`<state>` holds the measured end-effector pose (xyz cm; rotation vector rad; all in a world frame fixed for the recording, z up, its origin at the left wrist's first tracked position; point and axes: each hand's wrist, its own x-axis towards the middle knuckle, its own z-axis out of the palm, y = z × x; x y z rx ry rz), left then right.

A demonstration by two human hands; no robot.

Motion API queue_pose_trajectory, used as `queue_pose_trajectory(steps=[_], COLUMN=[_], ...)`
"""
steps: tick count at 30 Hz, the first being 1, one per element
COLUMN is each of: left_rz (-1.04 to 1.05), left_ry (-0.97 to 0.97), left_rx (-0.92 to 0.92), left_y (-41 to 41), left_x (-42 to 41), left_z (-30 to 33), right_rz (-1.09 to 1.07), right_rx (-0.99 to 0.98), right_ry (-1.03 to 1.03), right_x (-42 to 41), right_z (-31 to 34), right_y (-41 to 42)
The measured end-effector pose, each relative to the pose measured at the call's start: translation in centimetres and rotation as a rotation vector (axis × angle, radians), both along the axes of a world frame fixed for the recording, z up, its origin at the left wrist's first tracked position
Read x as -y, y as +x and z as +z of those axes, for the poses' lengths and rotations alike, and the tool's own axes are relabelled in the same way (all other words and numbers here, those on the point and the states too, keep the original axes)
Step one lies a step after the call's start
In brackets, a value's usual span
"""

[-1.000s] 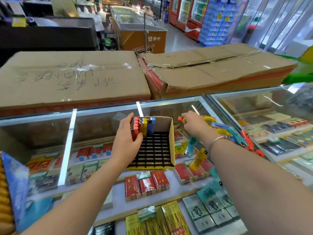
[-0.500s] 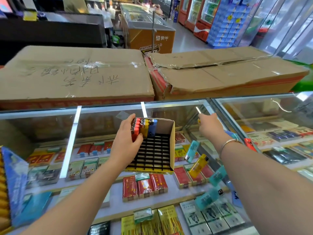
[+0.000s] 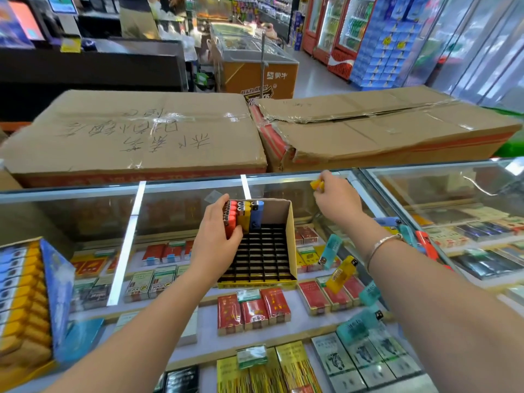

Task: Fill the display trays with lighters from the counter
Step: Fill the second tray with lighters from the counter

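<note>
My left hand [image 3: 218,236] steadies the display tray [image 3: 283,219] on the glass counter [image 3: 181,211], fingers curled round the red lighters [image 3: 230,221] at its far-left corner, thumb along the tray's left side. Right hand [image 3: 336,199] is up w/ a yellow lighter [image 3: 316,184] pinched at the fingertips, just right of the tray & a bit beyond its back wall. Only the lighter's end pokes out past my fingers; rest is hidden behind the hand.

Step in hand, I reckon: get this yellow one into a slot. To do it well: bring it over next to the yellow lighters [image 3: 243,218] & the blue lighter [image 3: 257,215] already standing in the back row, turn it upright, metal head up, drop it straight down into the next free cell to the right of the blue. Keep the left hand firm so the tray doesn't slide on glass. Don't knock the standing ones.

Tray is mostly empty, black grid [image 3: 262,256] open across nearly all rows, so lots left to do. More loose lighters [image 3: 340,275] lie on the counter right of the tray, under my right forearm, near & easy to reach.
</note>
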<state>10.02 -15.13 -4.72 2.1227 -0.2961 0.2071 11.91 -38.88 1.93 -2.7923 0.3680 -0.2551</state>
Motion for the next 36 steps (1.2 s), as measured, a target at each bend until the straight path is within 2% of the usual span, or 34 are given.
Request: queue_pose_trajectory(steps=[4, 6, 13, 16, 18, 21, 23, 26, 29, 32, 36], left_rz=[0.051, 0.053, 0.093, 0.097, 0.106, 0.077, 0.004, -0.098, -0.110, -0.094, -0.105], left_ry=[0.020, 0.026, 0.039, 0.036, 0.073, 0.116, 0.086, -0.104, -0.291, -0.343, -0.313], left_rx=[0.007, 0.010, 0.021, -0.008, 0.052, 0.253, 0.303, 0.164, 0.084, 0.063, 0.007], left_y=[-0.4, -0.7, -2.0, -2.8, -3.3, -4.0, -4.4, -4.9, -4.8, -4.2, -2.8], left_x=[-0.9, -1.6, -4.2, -4.9, -5.2, -5.4, -5.2, -4.6, -4.4, -4.8, -6.2], left_z=[-0.1, -0.1, -0.2, 0.3, 0.8, 2.6, 4.1, 5.8, 6.4, 6.9, 7.5], right_rz=[-0.010, -0.014, -0.106, -0.142, -0.151, -0.185, -0.182, -0.149, -0.082, -0.053, -0.095], right_rx=[0.169, 0.183, 0.112, 0.053, 0.013, -0.030, -0.051, -0.077, -0.093, -0.058, 0.132], right_ry=[0.610, 0.836, 1.433, 1.613, 1.702, 1.779, 1.804, 1.833, 1.827, 1.673, 1.383], right_x=[-3.2, -4.7, -9.3, -10.9, -11.8, -12.8, -13.4, -14.0, -14.4, -14.3, -13.2], right_z=[2.9, 3.9, 3.2, 2.3, 1.8, 1.1, 0.7, 0.3, 0.1, 0.1, 0.4], right_y=[-0.7, -1.4, -3.5, -4.1, -4.5, -5.0, -5.3, -5.8, -6.0, -5.7, -4.9])
